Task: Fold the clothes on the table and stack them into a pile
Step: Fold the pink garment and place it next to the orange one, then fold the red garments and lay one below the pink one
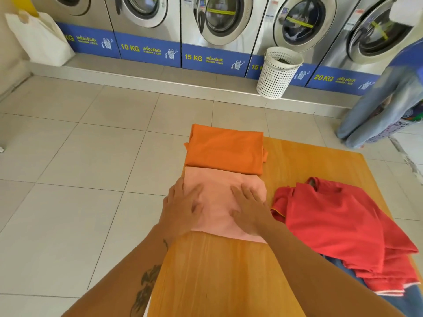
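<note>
A folded pale pink garment [219, 200] lies on the left part of the wooden table [229, 275]. My left hand [183, 207] rests flat on its left edge and my right hand [249, 207] lies flat on its right side, fingers spread. Just beyond it, a folded orange garment [225, 148] sits at the table's far left corner. An unfolded red shirt [338, 223] lies crumpled on the right, over a blue denim piece [402, 296] at the table's near right.
A row of front-loading washing machines [219, 24] lines the far wall. A white perforated basket [277, 73] stands on the tiled floor before them. A person in jeans [377, 106] stands at the far right. A white bag [41, 37] leans at the far left.
</note>
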Demonstrator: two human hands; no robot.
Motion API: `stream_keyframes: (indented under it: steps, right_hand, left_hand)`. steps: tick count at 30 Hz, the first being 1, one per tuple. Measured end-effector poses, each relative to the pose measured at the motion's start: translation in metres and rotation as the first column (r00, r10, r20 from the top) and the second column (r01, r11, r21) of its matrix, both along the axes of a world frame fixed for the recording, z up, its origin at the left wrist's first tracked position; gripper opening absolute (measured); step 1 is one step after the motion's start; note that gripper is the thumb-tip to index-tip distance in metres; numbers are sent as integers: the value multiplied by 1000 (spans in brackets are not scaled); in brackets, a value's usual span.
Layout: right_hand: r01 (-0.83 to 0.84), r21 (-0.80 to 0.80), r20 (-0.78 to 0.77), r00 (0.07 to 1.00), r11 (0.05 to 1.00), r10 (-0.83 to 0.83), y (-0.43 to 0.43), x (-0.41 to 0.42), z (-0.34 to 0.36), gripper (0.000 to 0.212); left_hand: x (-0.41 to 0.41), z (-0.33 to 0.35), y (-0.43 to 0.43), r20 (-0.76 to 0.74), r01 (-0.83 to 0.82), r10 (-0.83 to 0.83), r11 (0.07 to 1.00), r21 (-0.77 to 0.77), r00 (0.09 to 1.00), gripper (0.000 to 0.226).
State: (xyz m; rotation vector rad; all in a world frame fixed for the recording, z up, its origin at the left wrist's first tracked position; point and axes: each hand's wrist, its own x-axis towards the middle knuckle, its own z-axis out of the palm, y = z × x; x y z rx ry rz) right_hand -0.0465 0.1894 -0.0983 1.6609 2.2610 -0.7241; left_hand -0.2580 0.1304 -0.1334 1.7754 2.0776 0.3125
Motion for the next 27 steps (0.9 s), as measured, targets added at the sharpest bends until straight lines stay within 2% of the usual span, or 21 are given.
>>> stream_keyframes:
  steps: [4,7,11,14,17,20,25,27]
  right_hand:
    - [104,22,-313,945,994,-92,-15,24,21,66]
    - [217,165,-472,874,962,-116,-29,67,40,58]
    - [371,337,-496,851,865,-172,-38,149,58,52]
    - [483,375,-393,856,791,-336,-42,211,59,56]
    - [570,298,-231,821,765,-522,-48,260,56,67]
    - [620,83,-386,742,781,-548,-53,289,52,74]
    - [547,2,-549,700,837,-457,-46,298,54,71]
    - [560,-77,-635,611,825,-473,-41,300,57,65]
  left_hand:
    - [4,25,-4,64,-155,150,985,77,987,40]
    - [30,43,-2,124,-155,132,968,197,983,36]
    - [101,63,-1,331,-59,-25,969,240,943,40]
    - [160,67,4,479,37,-117,984,173,870,46]
    - [213,59,8,540,74,-70,997,13,839,53]
    - [253,49,15,569,20,58,991,-130,821,65]
    - [288,48,24,766,-160,237,971,-175,597,61]
    - [293,51,20,795,-227,246,964,-140,555,56]
